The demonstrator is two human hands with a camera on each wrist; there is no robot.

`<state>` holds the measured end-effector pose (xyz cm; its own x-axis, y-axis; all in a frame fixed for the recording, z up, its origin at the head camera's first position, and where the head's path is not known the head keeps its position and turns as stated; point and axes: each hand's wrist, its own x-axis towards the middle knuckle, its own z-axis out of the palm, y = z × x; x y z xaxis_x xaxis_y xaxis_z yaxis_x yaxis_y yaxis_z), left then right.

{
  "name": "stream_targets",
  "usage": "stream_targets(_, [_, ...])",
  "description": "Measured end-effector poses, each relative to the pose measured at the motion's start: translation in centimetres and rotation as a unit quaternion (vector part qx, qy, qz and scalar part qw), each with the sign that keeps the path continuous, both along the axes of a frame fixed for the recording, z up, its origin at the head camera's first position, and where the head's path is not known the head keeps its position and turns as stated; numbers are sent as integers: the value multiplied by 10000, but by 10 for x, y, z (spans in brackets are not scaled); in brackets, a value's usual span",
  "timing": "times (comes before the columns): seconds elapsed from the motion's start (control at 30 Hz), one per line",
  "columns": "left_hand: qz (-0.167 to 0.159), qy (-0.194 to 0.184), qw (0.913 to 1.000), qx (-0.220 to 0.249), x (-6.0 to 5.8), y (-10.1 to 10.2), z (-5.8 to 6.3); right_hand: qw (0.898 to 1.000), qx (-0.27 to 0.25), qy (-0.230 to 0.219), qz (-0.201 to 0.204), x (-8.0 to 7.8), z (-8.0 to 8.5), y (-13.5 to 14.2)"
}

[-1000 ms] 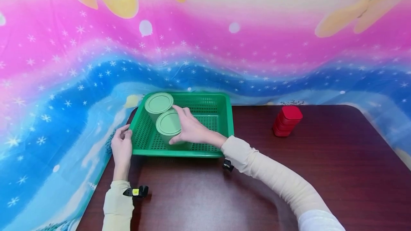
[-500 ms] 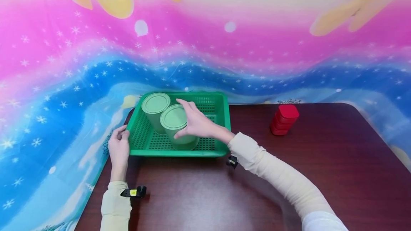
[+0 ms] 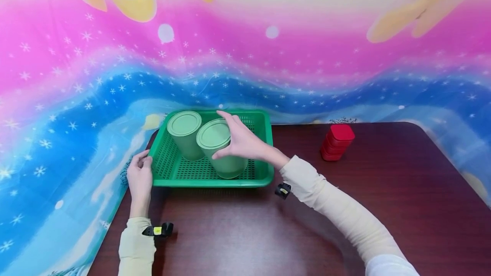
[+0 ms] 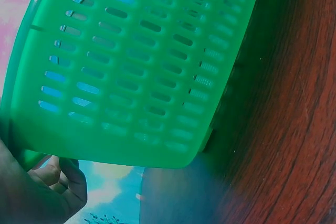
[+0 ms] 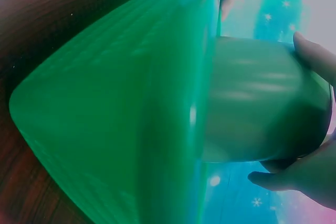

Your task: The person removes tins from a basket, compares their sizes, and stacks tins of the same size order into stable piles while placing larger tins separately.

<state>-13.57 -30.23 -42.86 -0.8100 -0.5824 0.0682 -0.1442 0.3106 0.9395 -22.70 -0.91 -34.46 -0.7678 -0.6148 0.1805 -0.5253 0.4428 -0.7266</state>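
Note:
A green plastic basket with slotted walls sits at the back left of the dark wood table. My left hand holds its left rim, thumb and fingers curled over the edge, as the left wrist view also shows. Inside stand two pale green lidded canisters. My right hand grips the nearer canister around its upper part, thumb at the front and fingers at the back. This canister tilts a little in the head view. Behind and left of it the other canister stands in the back left corner, with a gap between them.
A small red container with a rounded square top stands on the table, right of the basket. A printed cloth with snowflakes hangs along the back and left edges. Each sleeve carries a black wrist camera.
My right hand has moved right and slightly back with the nearer canister, opening a gap from the other one. My left hand stays on the basket's rim. The whole head view has shifted slightly.

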Motion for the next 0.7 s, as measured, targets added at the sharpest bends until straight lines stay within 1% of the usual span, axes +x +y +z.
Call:
stream_targets(0.27, [-31, 5, 10000, 39, 1, 0, 1, 9998, -133, 133, 3, -3, 4, 8])
stream_targets(0.5, [-48, 47, 10000, 37, 1, 1, 1, 9995, -246, 149, -85, -2, 14, 15])
stream_targets(0.7, [-32, 47, 10000, 9, 1, 0, 1, 9995, -149, 157, -226, -4, 22, 27])
